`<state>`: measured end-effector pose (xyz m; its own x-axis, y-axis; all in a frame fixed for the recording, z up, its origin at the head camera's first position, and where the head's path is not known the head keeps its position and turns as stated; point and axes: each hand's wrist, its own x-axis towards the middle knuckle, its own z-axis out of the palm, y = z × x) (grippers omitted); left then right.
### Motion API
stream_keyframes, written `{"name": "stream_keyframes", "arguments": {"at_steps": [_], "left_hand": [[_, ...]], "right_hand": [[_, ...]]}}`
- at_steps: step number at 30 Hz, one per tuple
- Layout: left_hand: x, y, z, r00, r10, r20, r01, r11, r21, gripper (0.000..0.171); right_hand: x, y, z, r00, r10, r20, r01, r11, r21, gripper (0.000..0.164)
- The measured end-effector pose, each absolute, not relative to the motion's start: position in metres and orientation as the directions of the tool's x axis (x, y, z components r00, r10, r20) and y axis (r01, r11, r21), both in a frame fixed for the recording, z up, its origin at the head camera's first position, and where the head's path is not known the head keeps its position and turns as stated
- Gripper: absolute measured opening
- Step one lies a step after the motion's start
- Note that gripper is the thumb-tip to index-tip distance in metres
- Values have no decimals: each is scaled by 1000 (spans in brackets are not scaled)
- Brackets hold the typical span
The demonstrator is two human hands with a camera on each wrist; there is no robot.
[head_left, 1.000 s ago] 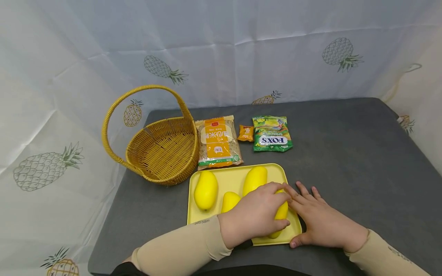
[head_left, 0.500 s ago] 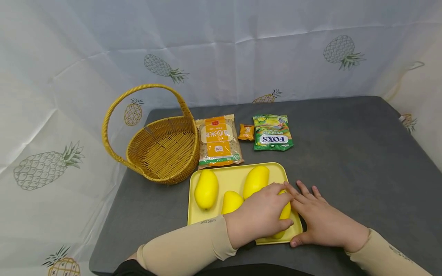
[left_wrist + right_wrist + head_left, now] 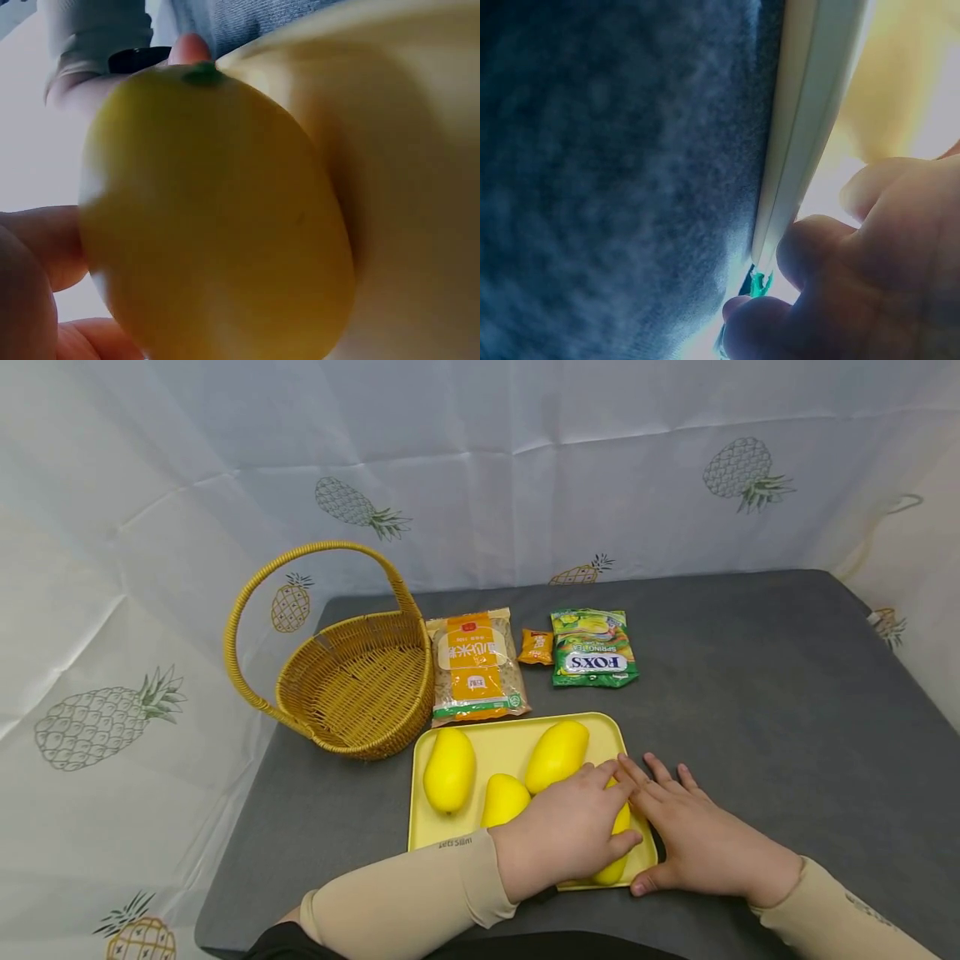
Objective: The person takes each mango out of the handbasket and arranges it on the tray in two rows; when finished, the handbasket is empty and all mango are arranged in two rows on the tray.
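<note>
My left hand [image 3: 566, 818] grips a yellow mango [image 3: 617, 852] at the right side of a shallow yellow tray [image 3: 487, 741]. In the left wrist view that mango [image 3: 217, 217] fills the middle, its green stem end at the top, fingers curled along its side. Spread fingers of my right hand [image 3: 701, 839] rest at the tray's right rim, their tips meeting my left fingertips. In the right wrist view the fingertips lie over the tray's rim [image 3: 806, 135]. Other mangoes lie in the tray: one at left [image 3: 449, 770], one in the middle [image 3: 504, 799], one behind [image 3: 557, 752].
A wicker basket [image 3: 360, 693] with a tall handle stands behind and left of the tray. Beside it lie a grain-coloured snack bag [image 3: 477, 667], a small orange packet [image 3: 536, 647] and a green FOX'S candy bag [image 3: 594, 649]. All sit on a dark grey table [image 3: 750, 693].
My left hand has shifted slightly right with the mango in its grip. The mango behind it leans a little further right. My right hand stays in place.
</note>
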<state>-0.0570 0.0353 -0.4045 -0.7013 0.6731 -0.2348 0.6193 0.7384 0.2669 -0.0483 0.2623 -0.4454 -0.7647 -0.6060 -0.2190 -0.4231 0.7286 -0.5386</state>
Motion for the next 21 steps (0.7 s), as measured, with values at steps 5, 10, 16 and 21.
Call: {"name": "stream_keyframes", "arguments": {"at_steps": [5,10,16,21], "left_hand": [[-55,36,-405,-697,670,-256,623,743,245,66],[-53,36,-402,-693,675,-253,634,738,230,68],[-50,28,-395,-692,688,-218,629,723,287,64],[-46,11,-386,-721,683,-122,613,709,347,58]], "right_hand": [[-48,263,-445,-767,-603,-221,-415,728,-546,143],[-46,263,-445,-773,-597,-215,-413,731,-544,143],[-44,264,-445,-780,-591,-208,-404,728,-554,143],[-44,264,-444,-780,-592,-202,-405,724,-558,142]]}}
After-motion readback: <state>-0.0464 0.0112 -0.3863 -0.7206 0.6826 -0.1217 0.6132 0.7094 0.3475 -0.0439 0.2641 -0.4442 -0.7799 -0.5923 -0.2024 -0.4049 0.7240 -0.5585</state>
